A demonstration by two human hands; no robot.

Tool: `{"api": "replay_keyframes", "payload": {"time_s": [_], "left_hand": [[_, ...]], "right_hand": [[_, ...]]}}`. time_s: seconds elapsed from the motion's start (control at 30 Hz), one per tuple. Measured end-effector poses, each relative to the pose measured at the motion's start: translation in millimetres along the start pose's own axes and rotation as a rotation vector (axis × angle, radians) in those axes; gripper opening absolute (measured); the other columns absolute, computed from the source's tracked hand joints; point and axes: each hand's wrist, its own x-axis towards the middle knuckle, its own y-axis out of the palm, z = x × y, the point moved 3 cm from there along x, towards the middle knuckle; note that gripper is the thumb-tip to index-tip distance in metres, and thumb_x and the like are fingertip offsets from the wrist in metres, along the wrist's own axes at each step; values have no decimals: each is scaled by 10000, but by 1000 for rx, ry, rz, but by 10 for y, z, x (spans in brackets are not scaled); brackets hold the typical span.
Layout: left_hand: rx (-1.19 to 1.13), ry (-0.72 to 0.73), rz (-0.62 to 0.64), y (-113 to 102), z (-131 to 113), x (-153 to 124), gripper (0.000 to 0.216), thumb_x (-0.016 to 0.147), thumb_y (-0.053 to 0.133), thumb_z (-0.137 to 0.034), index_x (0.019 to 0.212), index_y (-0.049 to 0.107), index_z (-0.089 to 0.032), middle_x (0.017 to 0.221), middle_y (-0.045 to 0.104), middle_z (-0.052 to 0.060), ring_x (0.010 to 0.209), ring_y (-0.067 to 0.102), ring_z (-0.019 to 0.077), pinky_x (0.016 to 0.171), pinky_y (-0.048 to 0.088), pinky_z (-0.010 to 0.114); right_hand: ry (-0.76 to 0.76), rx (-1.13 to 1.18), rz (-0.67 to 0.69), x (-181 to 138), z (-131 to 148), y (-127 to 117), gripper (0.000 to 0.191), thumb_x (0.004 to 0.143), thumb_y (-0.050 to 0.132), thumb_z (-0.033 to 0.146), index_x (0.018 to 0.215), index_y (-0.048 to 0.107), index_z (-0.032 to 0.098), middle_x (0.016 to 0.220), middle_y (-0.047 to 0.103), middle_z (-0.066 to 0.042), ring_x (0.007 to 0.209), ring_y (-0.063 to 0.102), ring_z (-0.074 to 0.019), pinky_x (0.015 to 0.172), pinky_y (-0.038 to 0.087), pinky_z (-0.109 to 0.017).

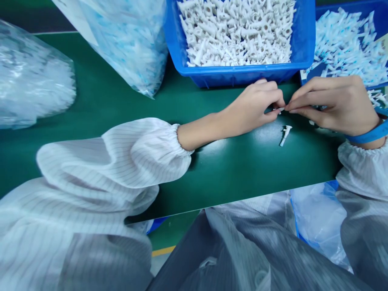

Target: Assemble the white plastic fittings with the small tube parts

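My left hand (pixel 257 106) and my right hand (pixel 333 103) meet fingertip to fingertip over the green table (pixel 121 101). Both are closed in a pinch on one small white plastic part (pixel 279 109), mostly hidden by the fingers. Just below them a second small white plastic part (pixel 285 135) lies loose on the table. My right wrist wears a blue strap (pixel 371 134). Both arms are in white striped sleeves.
A blue bin (pixel 242 74) heaped with white plastic parts stands right behind my hands. A second blue bin (pixel 312 72) with pale blue-white parts sits at the far right. Clear plastic bags of parts (pixel 127 36) (pixel 30 81) lie at the left. Another bag (pixel 318 218) hangs below the table edge.
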Motion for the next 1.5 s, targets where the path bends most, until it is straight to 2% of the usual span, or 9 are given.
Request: {"api": "replay_keyframes", "payload": {"time_s": [0.17,0.27,0.6,0.77,0.9,1.07,1.17,1.3,1.5], "left_hand": [[-50,4,-4,-29,-6,-33,322,1082,525,-195,1182,830,-205,1203,819,124,1086,751,263,951,558,420],[-47,0,-13,-32,4,-46,316,1067,537,-177,1182,830,-197,1184,816,122,1054,749,256,929,565,408],[5,60,40,15,-16,-30,268,1054,565,-151,1125,813,-225,1131,795,100,1118,734,286,1046,548,438],[10,51,50,17,-41,-13,282,1049,566,-128,1151,812,-221,1133,796,100,1110,729,288,1037,543,437],[27,52,49,23,-57,1,266,1073,549,-142,1082,801,-224,1124,779,104,1111,706,291,1034,532,446],[44,51,53,35,-59,12,293,1090,524,-173,1076,813,-214,1105,775,117,1127,717,307,1027,533,459],[39,75,27,38,-49,6,297,1097,519,-177,1092,815,-212,1088,779,107,1119,731,296,1035,537,446],[40,83,18,41,-32,-19,285,1117,538,-232,1094,820,-199,1115,778,99,1144,731,286,1054,524,434],[36,87,54,8,-25,-38,347,1162,533,-339,1121,847,-195,1135,787,113,1186,718,300,1049,492,444]], "right_hand": [[-7,-3,-32,-16,3,20,206,1144,730,305,1162,904,413,1190,890,25,1052,866,-257,914,701,-429],[6,-15,-55,-21,3,34,181,1131,764,317,1198,895,423,1187,890,30,1071,866,-273,931,708,-450],[-10,35,-50,13,56,19,123,1120,781,308,1061,875,360,1110,896,4,1011,842,-256,917,671,-423],[-87,20,-59,2,43,-18,102,1112,796,280,1120,884,333,1119,898,-13,975,844,-245,893,663,-401],[-111,19,-33,0,21,19,112,1108,784,250,1117,873,317,1120,900,-19,989,845,-247,866,657,-390],[-166,-32,-32,-16,22,50,138,1126,762,224,1182,848,316,1157,897,-34,1008,844,-239,895,658,-379],[-126,-68,-15,-26,38,50,134,1171,720,276,1180,848,314,1157,889,-12,1017,836,-212,909,657,-364],[-31,-100,39,-29,70,43,251,1247,610,371,1215,847,295,1213,867,16,1117,818,-159,1009,648,-328],[-37,-108,47,-28,94,33,281,1265,576,415,1220,832,306,1194,851,33,1103,800,-122,1008,636,-316]]}}
